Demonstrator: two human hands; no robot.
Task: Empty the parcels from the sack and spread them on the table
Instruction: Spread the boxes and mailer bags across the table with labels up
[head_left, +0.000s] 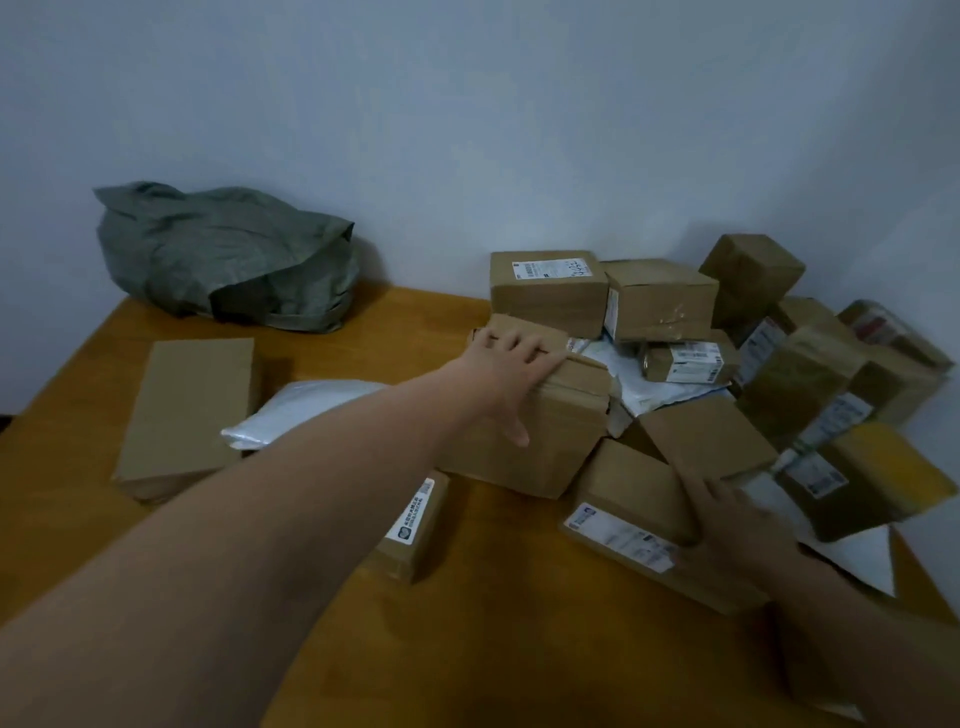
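Parcels (660, 301), mostly taped brown cardboard boxes plus white poly mailers, lie heaped at the desk's (493, 623) far right corner. The crumpled grey-green woven sack (223, 254) sits slack at the far left corner. My left hand (511, 364) hooks its fingers over the large brown carton's (530, 447) top edge. My right hand (737, 525) touches a flat labelled box (623, 530), but blur hides its grip. I would slide cartons leftward, not lift them, since the tape looks slick.

Left hand (511, 366) clasping, right hand (732, 525) blurred

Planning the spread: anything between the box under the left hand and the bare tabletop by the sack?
Nothing visible. Left hand grips the cardboard box; table toward the green sack is bare; white mailer lies aside.
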